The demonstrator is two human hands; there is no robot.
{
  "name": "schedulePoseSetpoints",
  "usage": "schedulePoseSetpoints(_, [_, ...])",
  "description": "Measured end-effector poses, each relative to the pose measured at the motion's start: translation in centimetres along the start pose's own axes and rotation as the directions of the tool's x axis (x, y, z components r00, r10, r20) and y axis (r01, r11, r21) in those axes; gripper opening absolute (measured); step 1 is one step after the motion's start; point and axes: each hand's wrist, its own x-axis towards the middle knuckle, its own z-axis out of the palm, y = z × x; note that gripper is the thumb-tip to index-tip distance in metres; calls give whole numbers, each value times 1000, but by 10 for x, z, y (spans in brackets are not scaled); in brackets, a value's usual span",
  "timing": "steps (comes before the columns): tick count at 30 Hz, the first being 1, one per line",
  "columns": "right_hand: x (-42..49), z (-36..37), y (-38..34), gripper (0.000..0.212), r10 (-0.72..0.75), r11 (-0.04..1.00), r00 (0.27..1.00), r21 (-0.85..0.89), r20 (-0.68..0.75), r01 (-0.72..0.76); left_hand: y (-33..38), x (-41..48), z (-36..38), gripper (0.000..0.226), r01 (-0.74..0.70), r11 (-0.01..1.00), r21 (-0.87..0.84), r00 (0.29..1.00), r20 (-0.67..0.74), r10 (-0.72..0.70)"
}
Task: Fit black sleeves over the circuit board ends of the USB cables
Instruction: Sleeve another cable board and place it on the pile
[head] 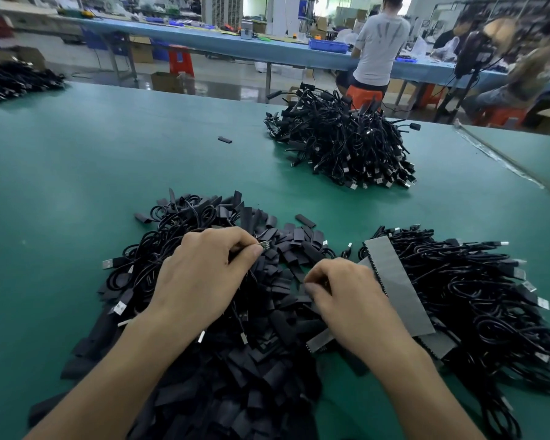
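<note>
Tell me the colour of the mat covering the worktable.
Plain teal green mat, with no pattern; it shows best in the head view.

2 hands are seen: left hand (204,268), right hand (340,290). 4 heaps of USB cables are counted: near-left heap (150,249), near-right heap (473,281), far heap (340,144), far-left heap (13,81). 1 bare circuit board end (265,246) is made out. Approx. 3 grey strips (397,281) are seen. Sleeves (267,376) are too many to be counted; 1 lone sleeve (225,140) is noted well apart.

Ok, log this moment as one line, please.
phase: sleeve pickup | left hand: pinches circuit board end | right hand: curled into sleeve pile, grip unclear | sleeve: not yet fitted
</note>
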Motion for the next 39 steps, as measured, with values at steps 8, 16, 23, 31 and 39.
schedulePoseSetpoints(8, [-2,16,-5,19,-63,997,992,-33,114,68,2,2,2,24,-50,996,-79,999,-14,49])
schedulePoseSetpoints(16, [3,10,-2,13,-27,976,995,211,-92,46,-2,2,6,26,-49,988,-146,997,47,57])
schedulePoseSetpoints(23, [2,9,3,10,23,994,993,99,115,-35,-2,1,6,22,-39,984,-175,995,79,53])
schedulePoseSetpoints(31, [-4,30,-2,47,-125,974,959,-151,256,167,-5,3,9,24,-29,980,-195,998,52,40])
schedulePoseSetpoints(39, [-2,29,-8,25,-147,988,983,56,111,141,-7,3,10,23,-45,979,-199,997,45,55])
